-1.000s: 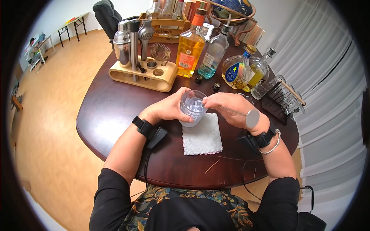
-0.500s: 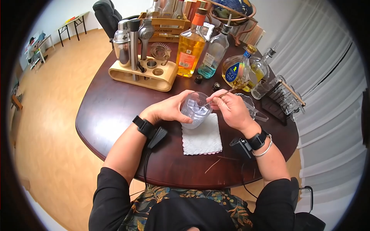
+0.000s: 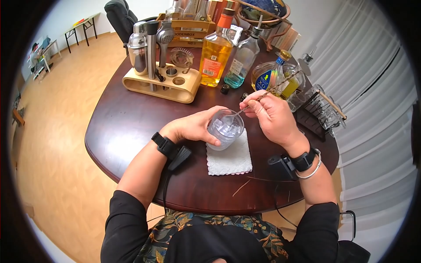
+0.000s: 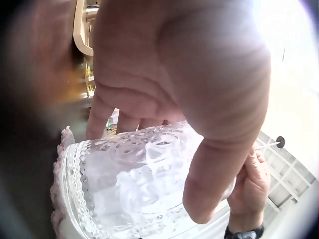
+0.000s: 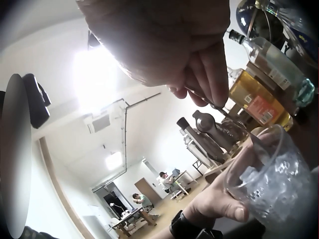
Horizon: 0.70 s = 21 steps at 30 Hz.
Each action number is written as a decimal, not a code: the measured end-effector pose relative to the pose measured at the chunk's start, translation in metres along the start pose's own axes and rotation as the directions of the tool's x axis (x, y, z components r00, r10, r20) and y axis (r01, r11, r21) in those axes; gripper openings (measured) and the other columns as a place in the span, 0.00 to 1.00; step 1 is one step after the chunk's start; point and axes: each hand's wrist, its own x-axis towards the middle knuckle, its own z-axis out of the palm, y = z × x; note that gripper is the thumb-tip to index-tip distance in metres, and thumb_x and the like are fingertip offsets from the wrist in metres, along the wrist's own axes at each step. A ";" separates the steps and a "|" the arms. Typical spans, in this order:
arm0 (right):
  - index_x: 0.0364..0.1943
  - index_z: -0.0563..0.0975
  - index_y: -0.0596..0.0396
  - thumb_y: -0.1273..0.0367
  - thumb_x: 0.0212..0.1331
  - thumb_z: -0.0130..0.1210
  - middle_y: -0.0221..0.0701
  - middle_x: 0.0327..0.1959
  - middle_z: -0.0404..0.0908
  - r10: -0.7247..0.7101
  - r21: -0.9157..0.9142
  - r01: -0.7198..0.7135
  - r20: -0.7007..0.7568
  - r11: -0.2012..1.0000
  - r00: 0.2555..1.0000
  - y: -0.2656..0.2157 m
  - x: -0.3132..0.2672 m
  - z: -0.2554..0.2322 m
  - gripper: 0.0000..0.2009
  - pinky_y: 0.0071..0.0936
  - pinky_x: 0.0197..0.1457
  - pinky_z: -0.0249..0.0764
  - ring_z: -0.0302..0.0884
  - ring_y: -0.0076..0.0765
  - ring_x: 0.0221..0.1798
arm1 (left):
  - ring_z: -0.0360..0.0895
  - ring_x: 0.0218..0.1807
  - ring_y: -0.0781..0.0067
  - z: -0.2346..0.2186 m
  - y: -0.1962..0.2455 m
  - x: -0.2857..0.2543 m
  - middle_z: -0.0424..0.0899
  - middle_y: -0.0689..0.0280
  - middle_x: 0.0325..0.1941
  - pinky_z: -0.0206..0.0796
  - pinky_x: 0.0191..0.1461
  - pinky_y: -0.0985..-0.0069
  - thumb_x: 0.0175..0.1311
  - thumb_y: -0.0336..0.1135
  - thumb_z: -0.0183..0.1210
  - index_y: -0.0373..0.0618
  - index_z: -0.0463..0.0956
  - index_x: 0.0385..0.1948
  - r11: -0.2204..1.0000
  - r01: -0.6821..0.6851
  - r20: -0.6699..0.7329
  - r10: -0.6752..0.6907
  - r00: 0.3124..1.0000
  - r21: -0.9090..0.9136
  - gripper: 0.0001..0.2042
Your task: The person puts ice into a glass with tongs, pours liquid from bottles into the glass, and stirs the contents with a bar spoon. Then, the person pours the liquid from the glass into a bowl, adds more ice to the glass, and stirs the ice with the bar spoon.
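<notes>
In the head view, a clear embossed drinking glass (image 3: 226,133) full of ice cubes stands over a white folded cloth (image 3: 229,163). My left hand (image 3: 195,126) grips its left side, thumb toward me and fingers round the far side. The left wrist view shows the thumb (image 4: 212,174) lying against the patterned wall. My right hand (image 3: 276,119) pinches the twisted shaft of a bar spoon (image 3: 287,81) above the rim. Its lower end dips among the ice, while the flat disc end points up to the right. That disc (image 5: 14,159) looms large in the right wrist view.
Beyond the glass stand an amber bottle (image 3: 215,55), a clear pourer bottle (image 3: 242,61) and a rounded XO bottle (image 3: 266,79). A wooden bar-tool stand (image 3: 186,87) is at back left. To the right is a rack of small glasses (image 3: 326,114). Straw-like strands (image 3: 242,187) lie nearer me.
The right hand has turned, and the spoon's disc end has swung from near the right wrist to up and away at the right. The glass has shifted slightly right, still in the left hand.
</notes>
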 end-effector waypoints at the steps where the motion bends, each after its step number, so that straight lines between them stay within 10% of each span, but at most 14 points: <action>1: 0.37 0.77 0.61 0.73 0.66 0.49 0.36 0.33 0.81 -0.039 -0.026 0.040 0.010 0.999 0.999 -0.004 0.001 -0.003 0.06 0.25 0.41 0.79 0.81 0.31 0.35 | 0.56 0.70 0.68 0.000 -0.003 0.000 0.61 0.59 0.68 0.49 0.73 0.71 0.39 0.35 0.77 0.40 0.49 0.67 0.999 -0.006 -0.004 0.006 1.000 -0.049 0.52; 8: 0.40 0.78 0.56 0.76 0.63 0.51 0.37 0.35 0.81 -0.288 -0.419 0.482 0.447 0.769 0.847 -0.005 0.002 -0.006 0.06 0.30 0.44 0.76 0.81 0.41 0.40 | 0.60 0.67 0.64 0.006 -0.003 -0.004 0.65 0.55 0.64 0.52 0.71 0.70 0.39 0.38 0.77 0.41 0.50 0.67 0.995 -0.084 -0.167 0.091 0.982 0.054 0.52; 12: 0.37 0.74 0.57 0.75 0.58 0.51 0.41 0.32 0.80 -0.172 -0.337 0.283 0.325 0.898 0.930 0.013 -0.006 0.013 0.05 0.37 0.41 0.77 0.79 0.51 0.36 | 0.62 0.66 0.65 0.007 -0.005 0.001 0.66 0.56 0.62 0.54 0.70 0.69 0.37 0.42 0.78 0.40 0.54 0.65 0.976 -0.028 -0.220 0.076 0.973 0.215 0.50; 17: 0.40 0.75 0.61 0.69 0.67 0.48 0.31 0.29 0.80 0.275 0.086 -0.279 0.059 0.956 0.960 0.025 -0.014 0.018 0.08 0.23 0.37 0.78 0.80 0.23 0.31 | 0.61 0.67 0.67 0.005 0.006 -0.002 0.67 0.58 0.63 0.54 0.70 0.69 0.42 0.36 0.76 0.40 0.54 0.66 0.998 -0.039 -0.128 0.031 0.991 -0.056 0.48; 21: 0.39 0.75 0.62 0.68 0.69 0.48 0.33 0.34 0.81 0.436 0.347 -0.420 0.036 0.839 0.899 0.028 -0.021 0.012 0.10 0.19 0.39 0.80 0.80 0.23 0.34 | 0.58 0.69 0.66 0.004 0.004 -0.001 0.63 0.57 0.67 0.48 0.73 0.69 0.40 0.41 0.77 0.40 0.48 0.68 0.989 -0.054 -0.118 0.037 0.992 -0.139 0.53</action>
